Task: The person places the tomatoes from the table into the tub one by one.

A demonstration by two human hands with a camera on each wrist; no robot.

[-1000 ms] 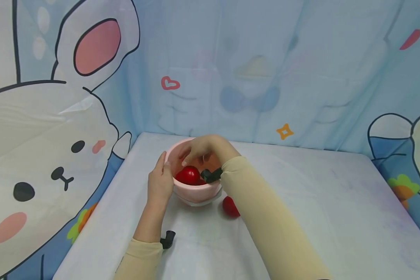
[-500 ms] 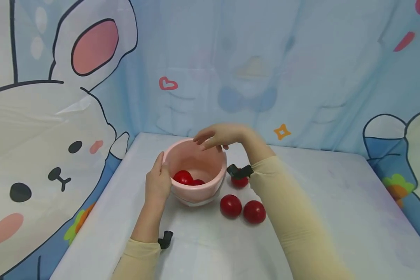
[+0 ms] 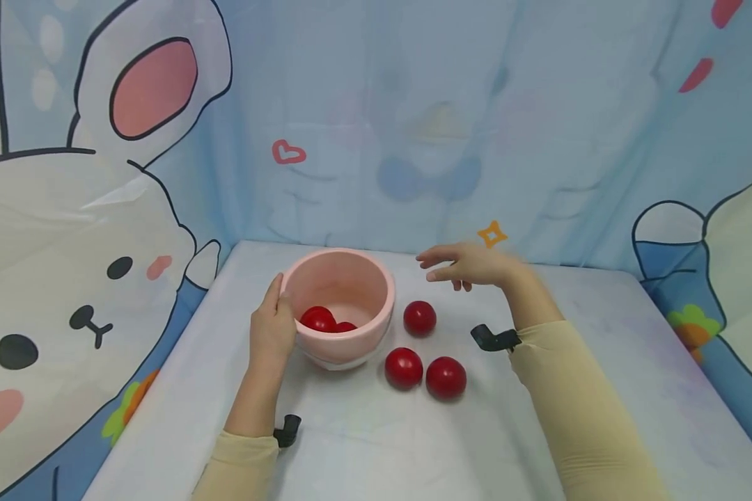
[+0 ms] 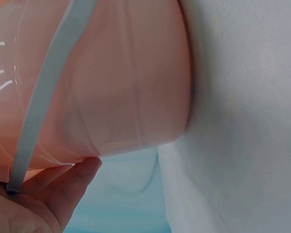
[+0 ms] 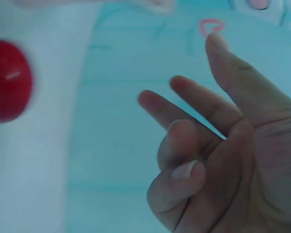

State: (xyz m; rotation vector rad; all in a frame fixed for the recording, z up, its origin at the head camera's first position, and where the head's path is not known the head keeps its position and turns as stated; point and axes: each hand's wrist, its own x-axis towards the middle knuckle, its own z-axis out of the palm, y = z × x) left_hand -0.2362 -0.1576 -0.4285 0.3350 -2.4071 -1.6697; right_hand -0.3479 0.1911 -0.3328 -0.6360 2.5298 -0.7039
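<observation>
Half a second ago the right hand (image 3: pixel 470 265) hovers over the rim of the pink bowl (image 3: pixel 338 306); now it has swung away toward 2 o'clock of the bowl and hangs above the table (image 3: pixel 601 362), holding nothing, fingers apart and loosely extended. A second ago that hand was down inside the bowl. A third loose tomato (image 3: pixel 420 318), then hidden by the wrist, now shows in full.

The left hand (image 3: pixel 272 334) has stayed on the bowl's 9 o'clock side, thumb at the rim and fingers wrapped against the smooth wall; the left wrist view shows the fingertips (image 4: pixel 75 177) pressed under its curved, glossy plastic side.

The bowl is round and deep, and sits on a pale, slightly wrinkled cloth. Two shiny red tomatoes (image 3: pixel 318 319) lie in its bottom. Outside it, a pair of tomatoes (image 3: pixel 404 368) lies at 5 o'clock, touching each other, and the single one lies at 3 o'clock, just beside the wall.

A printed fabric backdrop (image 3: pixel 413 125) with a cartoon rabbit closes off the table behind and on the left.
</observation>
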